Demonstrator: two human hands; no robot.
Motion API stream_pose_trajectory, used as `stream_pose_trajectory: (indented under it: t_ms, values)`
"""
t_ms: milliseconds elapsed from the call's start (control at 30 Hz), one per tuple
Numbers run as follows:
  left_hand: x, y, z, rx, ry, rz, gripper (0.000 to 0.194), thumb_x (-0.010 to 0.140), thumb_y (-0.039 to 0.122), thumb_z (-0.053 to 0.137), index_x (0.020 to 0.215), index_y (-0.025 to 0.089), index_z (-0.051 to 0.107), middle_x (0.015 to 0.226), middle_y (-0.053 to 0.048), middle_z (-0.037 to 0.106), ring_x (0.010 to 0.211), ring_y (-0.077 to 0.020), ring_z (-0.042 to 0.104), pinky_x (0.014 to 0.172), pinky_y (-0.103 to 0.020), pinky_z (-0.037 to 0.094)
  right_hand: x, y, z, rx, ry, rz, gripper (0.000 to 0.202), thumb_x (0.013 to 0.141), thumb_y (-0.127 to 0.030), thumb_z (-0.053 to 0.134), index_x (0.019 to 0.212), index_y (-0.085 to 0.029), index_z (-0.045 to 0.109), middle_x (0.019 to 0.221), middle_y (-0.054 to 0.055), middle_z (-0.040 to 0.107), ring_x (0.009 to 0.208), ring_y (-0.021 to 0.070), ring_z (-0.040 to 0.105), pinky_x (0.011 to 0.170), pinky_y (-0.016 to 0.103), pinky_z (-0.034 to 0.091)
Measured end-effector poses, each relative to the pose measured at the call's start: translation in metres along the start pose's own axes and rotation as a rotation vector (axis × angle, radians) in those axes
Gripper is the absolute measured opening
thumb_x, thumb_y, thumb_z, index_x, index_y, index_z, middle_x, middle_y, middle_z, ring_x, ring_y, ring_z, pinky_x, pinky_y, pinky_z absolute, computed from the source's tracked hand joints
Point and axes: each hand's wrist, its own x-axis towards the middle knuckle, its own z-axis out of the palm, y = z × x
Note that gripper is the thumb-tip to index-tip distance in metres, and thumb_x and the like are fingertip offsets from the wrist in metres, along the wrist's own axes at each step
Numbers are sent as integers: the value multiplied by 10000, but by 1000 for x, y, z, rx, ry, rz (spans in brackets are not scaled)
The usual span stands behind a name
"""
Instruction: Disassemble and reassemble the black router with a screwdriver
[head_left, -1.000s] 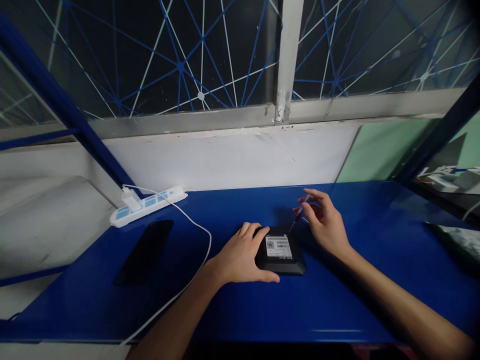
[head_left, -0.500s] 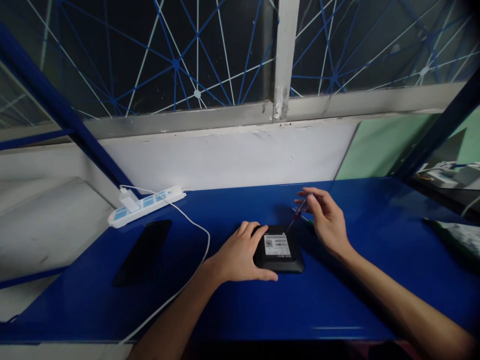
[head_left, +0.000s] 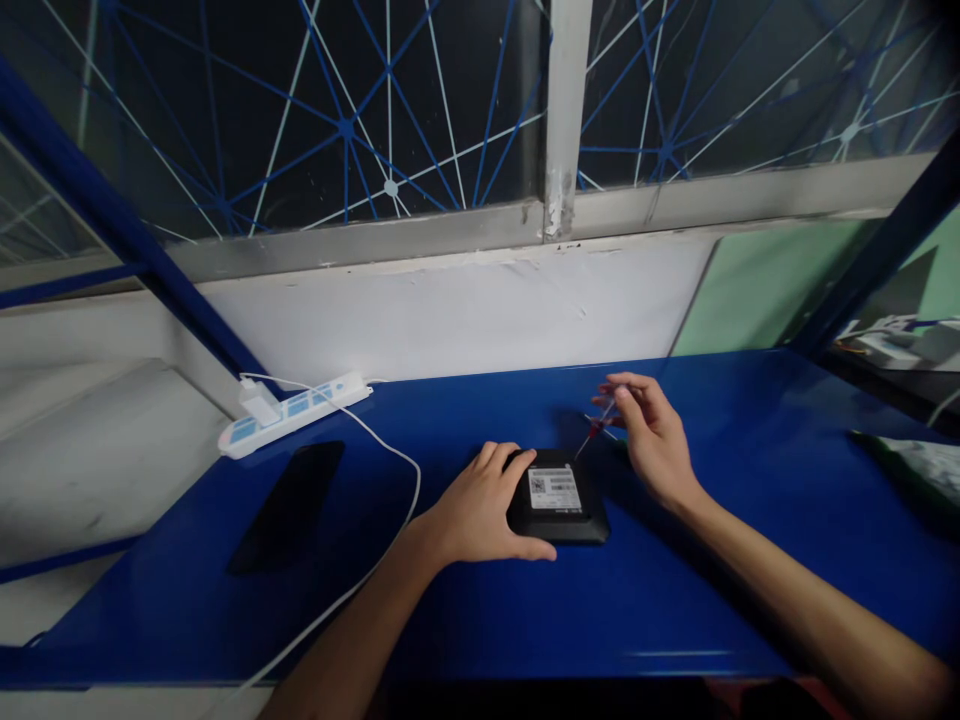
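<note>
A flat black device [head_left: 564, 530] with a white printed label [head_left: 555, 490] lies on the blue table. My left hand [head_left: 481, 508] grips its left side, fingers at the far edge and thumb along the near edge. In my right hand [head_left: 654, 440] is a slim screwdriver [head_left: 595, 432], pinched by the handle and tilted. Its tip comes down at the device's far right corner; whether it sits in a screw is too small to tell. Behind it, a thin rod lies on the table, partly hidden by my right hand.
A black slab like a phone [head_left: 289, 508] lies at left. Beyond it stands a white power strip [head_left: 300, 408] with a plugged-in charger [head_left: 260, 402], its white cable [head_left: 390, 455] running under my left forearm. A shiny bag [head_left: 919, 465] rests at far right.
Hardly anything differs. Both hands keep their places on the device and screwdriver; the camera view has shifted very slightly.
</note>
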Motion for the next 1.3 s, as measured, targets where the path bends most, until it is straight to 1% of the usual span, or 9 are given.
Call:
stream_pose_trajectory:
  t_ms: [233,433,500,600,700,967,1033,1167,1300]
  values:
    - [0,0,-1,4,-12,-3,1146,612,810,710,1515,206,346,1482,-170,416,1366,-409,371,1121,-574,367,2,6,-3,-86,17,-87,256,890,-455,636,1049,-257,670,869,1,591,729,129,566,715,307,516]
    - [0,1,0,9,-1,-1,1146,605,798,719,1512,204,351,1468,-169,430,1361,-406,382,1126,-575,365,4,3,-4,-79,46,-117,179,863,-404,676,947,-245,675,883,11,644,767,141,602,728,314,526]
    - [0,2,-1,10,-12,-6,1148,605,796,719,1513,199,349,1475,-172,426,1365,-406,378,1129,-576,361,4,1,-3,-55,38,-101,217,870,-403,669,1022,-249,662,895,14,668,787,151,643,728,322,550]
    - [1,3,-2,16,-32,-21,1169,610,800,713,1515,158,346,1486,-191,412,1374,-411,361,1134,-568,360,2,-3,-2,-35,-2,-55,301,915,-422,607,1167,-257,620,1030,46,706,888,179,697,745,344,576]
    - [1,4,-3,16,-35,-28,1178,605,787,726,1515,145,345,1484,-195,410,1369,-414,364,1133,-567,362,-1,-6,-1,-15,-21,-27,293,950,-445,543,1157,-251,620,1134,70,697,931,190,713,759,350,574]
    - [0,0,0,15,-12,-9,1167,597,792,734,1507,169,354,1467,-183,423,1361,-407,375,1131,-574,358,3,1,-3,-104,36,-103,220,885,-416,645,1020,-243,642,880,15,636,764,145,621,703,311,553]
    - [0,0,1,15,-3,-4,1166,596,794,732,1510,180,351,1464,-178,428,1358,-408,380,1127,-578,360,3,-1,-3,-92,17,-93,229,907,-407,620,1072,-251,643,921,24,669,794,151,641,733,322,562]
    - [1,-1,1,10,-2,0,1163,595,794,725,1516,193,348,1466,-174,432,1361,-418,375,1119,-592,366,-1,-5,-1,-64,-29,-43,287,960,-411,535,1198,-275,620,1122,60,705,994,186,677,835,362,570]
    - [2,0,0,12,-16,-3,1161,609,798,714,1517,171,349,1478,-188,416,1361,-416,373,1118,-589,370,-2,-4,0,-27,-20,-34,260,944,-424,563,1142,-269,629,1076,51,683,935,180,675,793,353,564]
